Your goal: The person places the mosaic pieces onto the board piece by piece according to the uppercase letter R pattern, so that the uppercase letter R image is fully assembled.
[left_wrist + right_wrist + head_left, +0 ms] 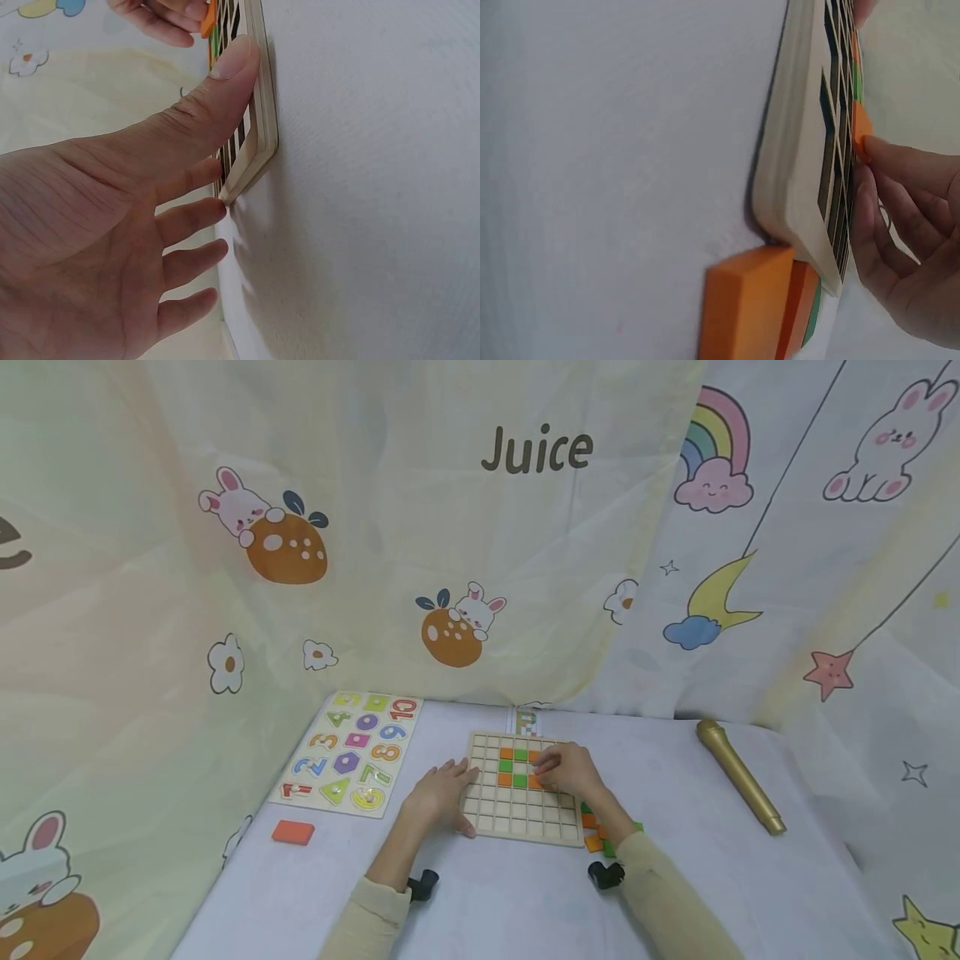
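In the head view, a pale wooden grid board lies on the table with several orange and green square tiles in its upper cells, set around a bare cell. My left hand rests against the board's left side, fingers fairly straight. Its thumb presses the board's edge in the left wrist view. With finger and thumb, my right hand pinches an orange tile at the board's surface. Loose orange and green tiles lie by the board's near right corner, partly behind my right forearm.
A number-and-shape puzzle board lies at the table's left, with a red-orange block in front of it. Behind the grid stands or lies a small patterned card. A gold microphone is at the right. Printed curtains hang around the table.
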Available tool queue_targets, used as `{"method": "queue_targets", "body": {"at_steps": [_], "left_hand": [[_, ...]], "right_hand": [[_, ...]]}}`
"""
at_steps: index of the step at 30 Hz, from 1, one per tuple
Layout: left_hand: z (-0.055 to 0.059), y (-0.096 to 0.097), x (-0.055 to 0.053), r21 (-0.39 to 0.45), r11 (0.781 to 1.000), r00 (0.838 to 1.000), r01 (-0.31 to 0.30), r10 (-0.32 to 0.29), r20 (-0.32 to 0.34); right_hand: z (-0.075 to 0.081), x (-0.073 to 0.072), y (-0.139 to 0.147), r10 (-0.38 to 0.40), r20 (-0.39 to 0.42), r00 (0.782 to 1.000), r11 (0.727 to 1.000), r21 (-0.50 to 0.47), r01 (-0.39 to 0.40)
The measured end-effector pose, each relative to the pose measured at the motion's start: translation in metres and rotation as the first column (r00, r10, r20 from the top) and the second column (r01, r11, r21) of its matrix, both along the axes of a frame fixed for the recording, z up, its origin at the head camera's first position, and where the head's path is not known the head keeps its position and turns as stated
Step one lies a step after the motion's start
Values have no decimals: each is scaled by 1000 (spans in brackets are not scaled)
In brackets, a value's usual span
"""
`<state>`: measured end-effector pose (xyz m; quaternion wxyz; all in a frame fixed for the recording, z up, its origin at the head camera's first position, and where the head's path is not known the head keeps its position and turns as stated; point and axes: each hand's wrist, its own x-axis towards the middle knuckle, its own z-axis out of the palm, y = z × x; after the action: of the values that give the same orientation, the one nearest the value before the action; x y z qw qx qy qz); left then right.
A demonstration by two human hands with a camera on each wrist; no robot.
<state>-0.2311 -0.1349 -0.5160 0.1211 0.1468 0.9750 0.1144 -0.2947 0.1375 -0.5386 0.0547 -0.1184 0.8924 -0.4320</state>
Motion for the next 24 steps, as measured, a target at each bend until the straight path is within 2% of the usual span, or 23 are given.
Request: {"method": "queue_targets", "body": {"at_steps": [11, 15, 24], "left_hand": [[4, 1, 1, -1, 1000, 1000, -2, 2, -3], [2, 1, 0, -7, 1000, 1000, 5, -5, -15], [0, 1, -1, -16, 1000, 1000, 12, -12, -14]], "right_hand": [[2, 7, -3, -21, 8, 1000, 1000, 4, 21], [4, 8, 3, -25, 31, 999, 1000, -13, 26], [10, 13, 26, -59, 25, 998, 998, 6, 59]]}}
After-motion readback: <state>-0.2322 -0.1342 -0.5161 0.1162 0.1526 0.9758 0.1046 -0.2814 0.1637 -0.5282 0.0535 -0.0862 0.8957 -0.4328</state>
